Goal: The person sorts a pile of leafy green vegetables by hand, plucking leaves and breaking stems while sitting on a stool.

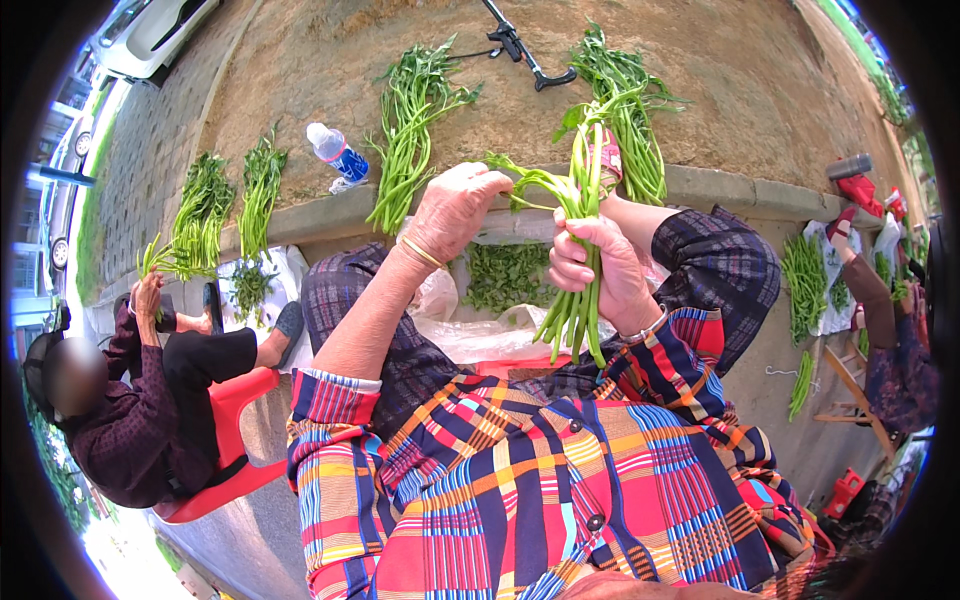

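Observation:
My right hand (600,262) is closed around a bunch of long green leafy-vegetable stems (581,187), held upright with the cut ends below the fist. Left of it, my left hand (461,199), with a gold bangle at the wrist, pinches the end of a thin side shoot (536,204) bending out from that bunch. Below, between my knees, loose green leaves (506,274) lie in a clear plastic bag (480,330). Beyond the hands are two heaps of leafy stems, a left heap (405,135) and a right heap (634,127).
A concrete kerb (709,187) crosses in front, with bare soil beyond. On it stand a plastic bottle (337,154) and a black-handled cane (517,45) lies farther off. A seated person (142,412) handles stems at left; another person (896,360) sits at right near more stems (802,285).

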Demonstrator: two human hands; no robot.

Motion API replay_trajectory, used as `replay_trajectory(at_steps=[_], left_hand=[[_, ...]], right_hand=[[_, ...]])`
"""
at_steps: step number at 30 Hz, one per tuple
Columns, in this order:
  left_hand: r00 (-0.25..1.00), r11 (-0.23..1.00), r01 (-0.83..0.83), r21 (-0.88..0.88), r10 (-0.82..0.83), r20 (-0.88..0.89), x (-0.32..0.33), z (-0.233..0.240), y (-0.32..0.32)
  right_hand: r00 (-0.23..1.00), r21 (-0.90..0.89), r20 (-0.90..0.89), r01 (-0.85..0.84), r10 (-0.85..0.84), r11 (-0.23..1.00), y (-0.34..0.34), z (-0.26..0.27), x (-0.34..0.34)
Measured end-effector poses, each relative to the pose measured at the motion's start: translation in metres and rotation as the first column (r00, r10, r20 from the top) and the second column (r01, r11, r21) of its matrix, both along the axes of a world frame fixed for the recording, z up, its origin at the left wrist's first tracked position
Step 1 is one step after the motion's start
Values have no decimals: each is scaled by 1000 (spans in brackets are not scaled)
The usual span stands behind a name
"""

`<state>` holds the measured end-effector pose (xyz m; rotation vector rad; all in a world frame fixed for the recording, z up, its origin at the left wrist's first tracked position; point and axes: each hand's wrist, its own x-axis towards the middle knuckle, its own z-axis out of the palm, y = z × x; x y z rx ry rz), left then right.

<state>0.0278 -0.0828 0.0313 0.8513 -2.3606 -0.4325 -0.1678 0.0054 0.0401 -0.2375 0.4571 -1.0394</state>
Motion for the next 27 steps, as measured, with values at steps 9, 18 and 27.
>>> replay_trajectory(at_steps=[9, 18, 27], left_hand=[[901, 439, 366, 820, 53, -431, 1, -2, 6], [915, 350, 377, 858, 1, -403, 3, 10, 9], [935, 378, 295, 878, 76, -347, 3, 1, 12]], right_hand=[[1000, -9, 22, 0, 1, 1000, 0, -1, -1], [1000, -11, 27, -2, 2, 1000, 1, 1, -2], [1000, -13, 12, -4, 5, 1000, 1, 2, -2]])
